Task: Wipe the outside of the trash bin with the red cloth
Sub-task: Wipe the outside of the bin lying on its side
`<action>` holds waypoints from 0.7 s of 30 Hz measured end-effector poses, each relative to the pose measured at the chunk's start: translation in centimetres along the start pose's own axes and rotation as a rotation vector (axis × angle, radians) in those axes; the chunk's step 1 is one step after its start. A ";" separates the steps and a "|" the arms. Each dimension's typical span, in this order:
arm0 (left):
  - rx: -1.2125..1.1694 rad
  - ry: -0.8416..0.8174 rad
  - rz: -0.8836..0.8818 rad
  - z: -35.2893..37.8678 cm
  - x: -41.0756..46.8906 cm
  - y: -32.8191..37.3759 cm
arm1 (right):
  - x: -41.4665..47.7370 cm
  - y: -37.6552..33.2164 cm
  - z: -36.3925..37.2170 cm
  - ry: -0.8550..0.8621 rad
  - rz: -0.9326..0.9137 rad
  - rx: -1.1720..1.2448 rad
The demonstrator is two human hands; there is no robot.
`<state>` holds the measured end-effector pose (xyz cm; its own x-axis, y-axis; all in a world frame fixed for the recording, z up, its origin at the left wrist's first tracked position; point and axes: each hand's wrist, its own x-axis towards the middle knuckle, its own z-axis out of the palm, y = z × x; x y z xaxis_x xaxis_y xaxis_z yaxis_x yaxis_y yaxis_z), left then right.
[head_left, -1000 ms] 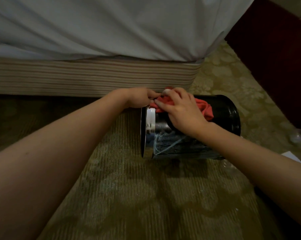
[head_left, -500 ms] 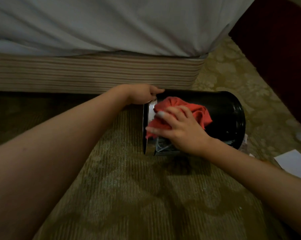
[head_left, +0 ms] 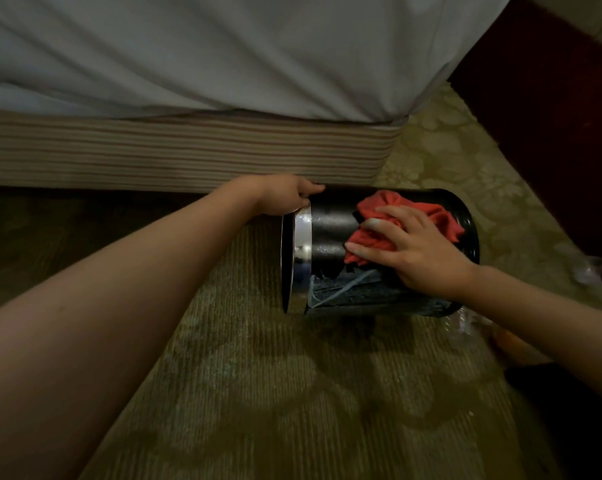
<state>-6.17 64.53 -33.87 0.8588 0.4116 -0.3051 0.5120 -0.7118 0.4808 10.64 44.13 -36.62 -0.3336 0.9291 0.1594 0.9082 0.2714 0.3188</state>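
your glossy black cylindrical trash bin (head_left: 330, 233) lies sideways on the carpet and probably rolls easily, so left hand (head_left: 285, 195) clamps its chrome rim while right hand (head_left: 420, 254) presses the crumpled red cloth (head_left: 389, 216) flat, fingers spread

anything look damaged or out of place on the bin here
Yes. The trash bin lies on its side on the carpet, and its black covering looks torn on the lower side, with loose pale threads. A clear plastic item lies beside its base.
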 end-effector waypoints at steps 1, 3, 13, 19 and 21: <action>-0.001 0.004 -0.002 0.0 0.0 0.0 | 1.0 -0.7 0.0 -0.008 0.005 0.006; -0.008 0.010 -0.011 0.1 -0.1 0.1 | 3.4 -2.5 0.1 0.011 -0.029 0.032; -0.039 0.001 -0.018 0.2 0.2 0.0 | 1.4 1.7 0.7 -0.047 -0.088 -0.006; -0.081 -0.015 -0.027 0.1 0.0 -0.2 | 4.1 1.4 0.3 -0.096 0.484 0.108; -0.097 -0.006 -0.031 0.2 0.1 -0.4 | 4.4 0.2 0.3 -0.048 0.328 0.129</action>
<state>-6.25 64.75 -34.22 0.8424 0.4288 -0.3262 0.5382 -0.6402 0.5481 9.47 48.32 -36.12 -0.0100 0.9819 0.1889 0.9904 -0.0163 0.1371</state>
